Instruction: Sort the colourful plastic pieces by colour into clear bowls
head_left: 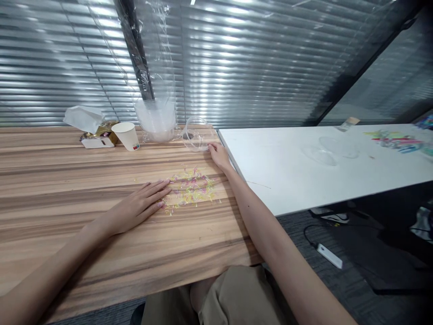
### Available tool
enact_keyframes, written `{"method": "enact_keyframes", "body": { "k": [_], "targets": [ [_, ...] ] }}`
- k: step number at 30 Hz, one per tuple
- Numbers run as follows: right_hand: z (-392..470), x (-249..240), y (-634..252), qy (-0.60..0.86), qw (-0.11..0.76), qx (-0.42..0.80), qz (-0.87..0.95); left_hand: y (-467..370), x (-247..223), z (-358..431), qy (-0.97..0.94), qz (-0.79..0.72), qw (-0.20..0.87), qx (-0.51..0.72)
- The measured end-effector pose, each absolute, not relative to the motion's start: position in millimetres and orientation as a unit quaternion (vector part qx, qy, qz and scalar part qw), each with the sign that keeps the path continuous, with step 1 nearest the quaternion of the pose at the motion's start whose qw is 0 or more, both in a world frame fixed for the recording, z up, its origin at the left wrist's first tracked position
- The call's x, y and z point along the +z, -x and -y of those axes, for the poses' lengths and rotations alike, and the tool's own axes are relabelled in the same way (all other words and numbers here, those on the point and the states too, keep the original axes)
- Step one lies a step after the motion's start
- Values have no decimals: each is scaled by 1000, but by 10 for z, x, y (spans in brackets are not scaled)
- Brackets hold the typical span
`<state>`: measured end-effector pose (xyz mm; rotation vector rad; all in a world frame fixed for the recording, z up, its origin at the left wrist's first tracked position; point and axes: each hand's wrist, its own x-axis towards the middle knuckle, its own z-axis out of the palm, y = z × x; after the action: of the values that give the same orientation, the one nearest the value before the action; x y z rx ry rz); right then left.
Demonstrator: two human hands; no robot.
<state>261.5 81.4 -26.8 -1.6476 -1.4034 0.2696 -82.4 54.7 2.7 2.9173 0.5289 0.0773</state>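
Observation:
My left hand (144,203) lies flat on the wooden table (101,253), palm down with fingers spread, its fingertips at the left edge of a scattered heap of small yellow, pink and clear pieces (192,187). Beyond the heap, my right hand (218,153) pinches the lower right rim of a clear round plastic container (198,134), which is tilted on its side near the table's back edge. The right hand's thumb and fingers are closed on that rim.
A paper cup (126,136), a tissue pack (99,137) and stacked clear tubs (157,121) stand along the back. On the adjoining white table (270,167) are clear lids (320,153), a small jar (347,124) and colourful items (394,141). A power strip (329,256) lies on the floor.

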Motion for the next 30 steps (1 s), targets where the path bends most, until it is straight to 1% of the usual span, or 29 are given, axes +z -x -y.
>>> {"method": "enact_keyframes", "body": {
  "k": [15,22,30],
  "targets": [
    [-897,-388,-2656,678,464,83,564,841,-27,-562,-980,-184,74,21],
    [-932,-432,-2696,635,469,55,611,840,-25,-555,-980,-182,74,20],
    [-947,-461,-2725,635,466,38,615,838,-23,-557,-980,-184,75,16]
  ]
}}
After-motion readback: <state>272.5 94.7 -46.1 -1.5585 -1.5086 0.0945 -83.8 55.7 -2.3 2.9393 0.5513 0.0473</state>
